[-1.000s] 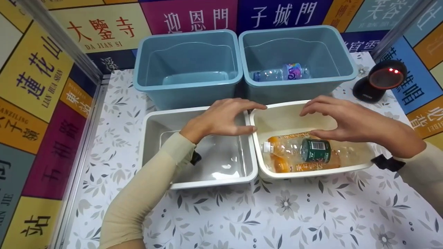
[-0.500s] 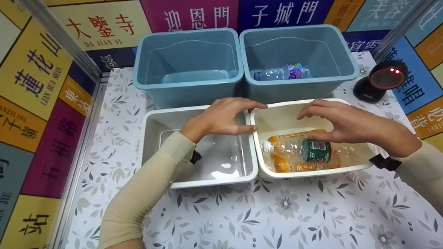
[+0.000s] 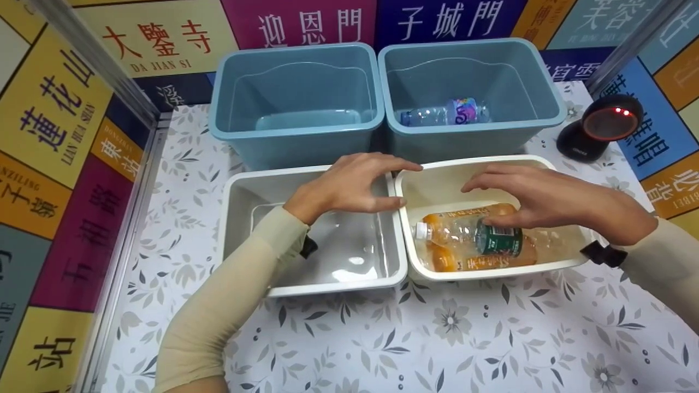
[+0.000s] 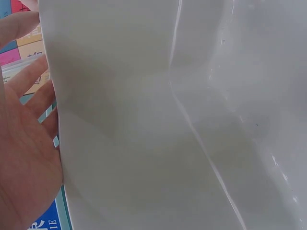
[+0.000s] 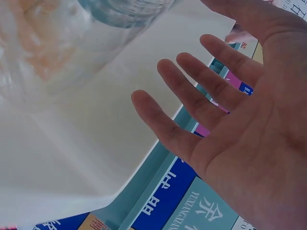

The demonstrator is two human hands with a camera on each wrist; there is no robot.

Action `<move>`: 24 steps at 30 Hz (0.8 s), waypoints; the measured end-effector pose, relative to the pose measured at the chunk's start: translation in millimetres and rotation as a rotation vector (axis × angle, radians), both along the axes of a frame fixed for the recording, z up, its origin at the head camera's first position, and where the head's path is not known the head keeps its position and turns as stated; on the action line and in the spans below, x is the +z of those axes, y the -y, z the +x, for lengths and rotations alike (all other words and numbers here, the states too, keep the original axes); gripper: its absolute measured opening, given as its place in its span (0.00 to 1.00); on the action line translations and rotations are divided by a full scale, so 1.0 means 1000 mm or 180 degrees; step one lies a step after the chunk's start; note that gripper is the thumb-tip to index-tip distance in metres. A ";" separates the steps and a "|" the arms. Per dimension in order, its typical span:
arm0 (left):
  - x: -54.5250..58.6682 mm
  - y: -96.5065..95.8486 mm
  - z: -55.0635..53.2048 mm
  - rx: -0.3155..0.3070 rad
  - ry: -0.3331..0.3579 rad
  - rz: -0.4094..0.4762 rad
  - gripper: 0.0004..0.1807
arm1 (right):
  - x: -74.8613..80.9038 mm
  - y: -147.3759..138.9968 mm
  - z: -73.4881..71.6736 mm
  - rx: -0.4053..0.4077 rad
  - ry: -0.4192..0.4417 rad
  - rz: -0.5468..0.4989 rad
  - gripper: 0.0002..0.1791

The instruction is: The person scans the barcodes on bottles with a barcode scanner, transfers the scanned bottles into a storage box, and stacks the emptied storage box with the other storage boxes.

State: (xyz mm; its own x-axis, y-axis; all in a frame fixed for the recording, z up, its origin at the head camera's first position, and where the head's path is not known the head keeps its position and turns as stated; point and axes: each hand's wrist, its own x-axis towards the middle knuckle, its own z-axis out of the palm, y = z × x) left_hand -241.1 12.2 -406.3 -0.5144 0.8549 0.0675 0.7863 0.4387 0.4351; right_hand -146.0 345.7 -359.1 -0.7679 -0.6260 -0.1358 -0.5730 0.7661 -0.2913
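Evidently we held our right hand, loosely spread and empty, over the cream bin; inside that bin lay the green-labelled bottle; near its left rim, our left hand was spread, gripping nothing.

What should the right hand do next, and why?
It should probably dip a little and close round the green-labelled bottle. The right hand is open and holds nothing, that bottle is just below it, and it lies on top of the orange bottles, so it looks easiest to grab.
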 end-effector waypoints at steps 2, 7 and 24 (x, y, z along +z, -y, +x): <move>0.000 0.000 0.000 -0.0005 0.0005 -0.0006 0.34 | 0.000 0.001 0.001 -0.0007 0.0006 0.0001 0.32; -0.001 0.000 0.001 -0.0005 0.0028 -0.0018 0.34 | -0.002 0.002 0.003 0.0017 0.0029 -0.0040 0.31; 0.001 0.001 0.001 0.0014 0.0012 -0.0030 0.34 | -0.004 0.007 0.008 0.0188 0.0441 0.0080 0.35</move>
